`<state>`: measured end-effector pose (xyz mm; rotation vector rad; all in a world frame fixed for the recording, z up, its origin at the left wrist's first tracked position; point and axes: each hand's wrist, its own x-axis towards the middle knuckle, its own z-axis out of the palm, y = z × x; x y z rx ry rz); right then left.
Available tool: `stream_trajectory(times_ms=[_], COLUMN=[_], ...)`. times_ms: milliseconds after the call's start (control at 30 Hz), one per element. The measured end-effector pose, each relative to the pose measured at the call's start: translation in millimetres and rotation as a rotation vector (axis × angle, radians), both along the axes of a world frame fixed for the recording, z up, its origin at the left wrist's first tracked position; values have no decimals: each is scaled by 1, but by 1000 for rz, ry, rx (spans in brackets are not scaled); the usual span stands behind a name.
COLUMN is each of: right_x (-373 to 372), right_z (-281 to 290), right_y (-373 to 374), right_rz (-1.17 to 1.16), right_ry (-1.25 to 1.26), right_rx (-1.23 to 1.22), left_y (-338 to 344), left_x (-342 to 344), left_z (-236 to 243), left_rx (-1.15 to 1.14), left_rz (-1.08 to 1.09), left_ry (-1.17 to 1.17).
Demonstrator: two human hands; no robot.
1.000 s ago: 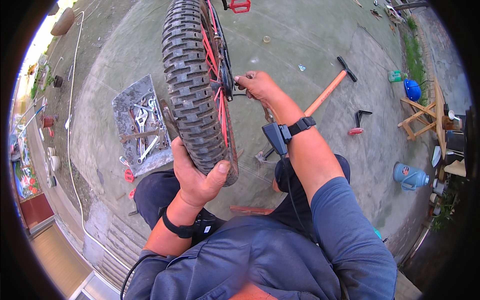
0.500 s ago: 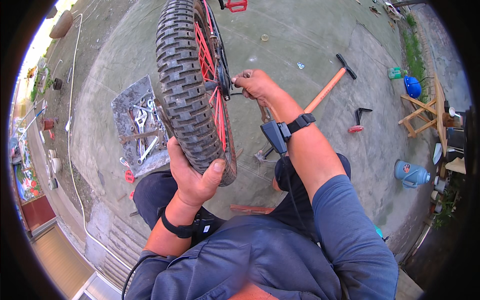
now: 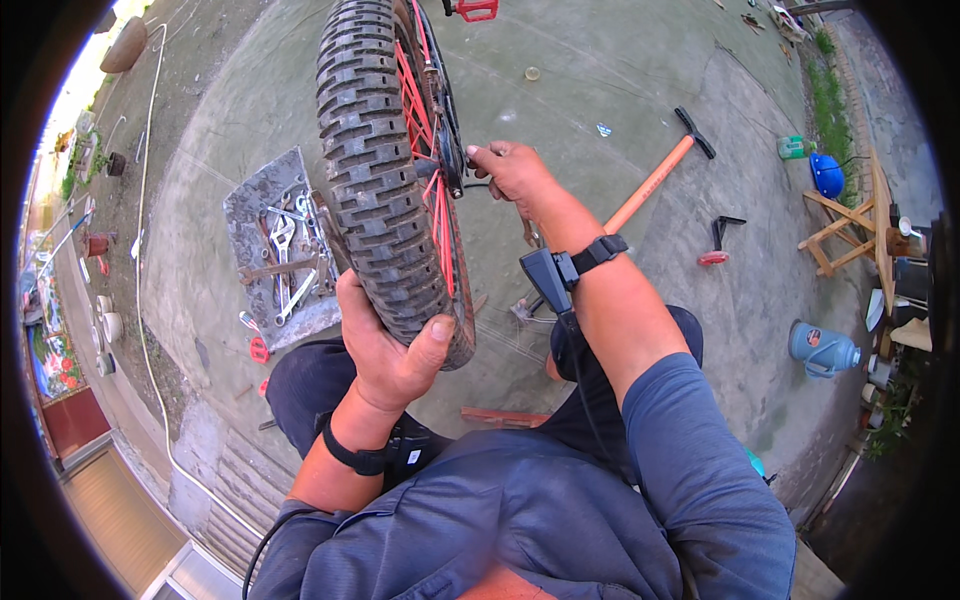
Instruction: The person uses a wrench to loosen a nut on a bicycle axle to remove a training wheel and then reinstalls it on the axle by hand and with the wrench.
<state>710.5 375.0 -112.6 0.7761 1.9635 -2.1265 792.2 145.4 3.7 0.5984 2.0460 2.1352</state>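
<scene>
Vs 1 s ago: wheel (image 3: pixel 385 170) sits a bit more upright and further left in view. Left hand (image 3: pixel 385 350) still wraps fingers tight round tyre's near end; right hand (image 3: pixel 515 170) stays at hub, fingers curled on axle area, so judged hub work ongoing, wheel just re-angled. Wheel is held upright over concrete, above knees. No labels readable: blue jug (image 3: pixel 822 350) right, blue round thing (image 3: pixel 827 175) far right, green bottle (image 3: pixel 795 147) beside it, grey tool tray (image 3: pixel 250 210) left, orange-handled hammer (image 3: pixel 655 175) behind.

Left hand (image 3: pixel 385 350) curled in a grip, right hand (image 3: pixel 510 170) extended forward, fingers pinched.
</scene>
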Motion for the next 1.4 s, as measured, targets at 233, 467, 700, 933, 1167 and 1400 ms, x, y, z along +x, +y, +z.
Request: stream_trajectory(times_ms=[233,467,700,933,1167,1400], right_x=[-3,-1,-3,1,-4,3], right_z=[-3,1,2,0,-6,-13], right_y=[2,2,-2,-1,-5,-5], right_rz=[13,4,7,-49,-47,-80], right_ry=[-17,31,-27,90,17,148], right_rx=[-35,-172,-28,-172,-69,-125], left_y=[-1,-2,-3,-6,-4,-2], left_x=[-1,0,1,1,1,8], left_z=[-1,0,-2,-5,-5,-3], left_rx=[-25,-68,-74,-95,-95,-143], left_rz=[-8,-14,-17,-20,13,38], left_ry=[46,0,3,0,43,31])
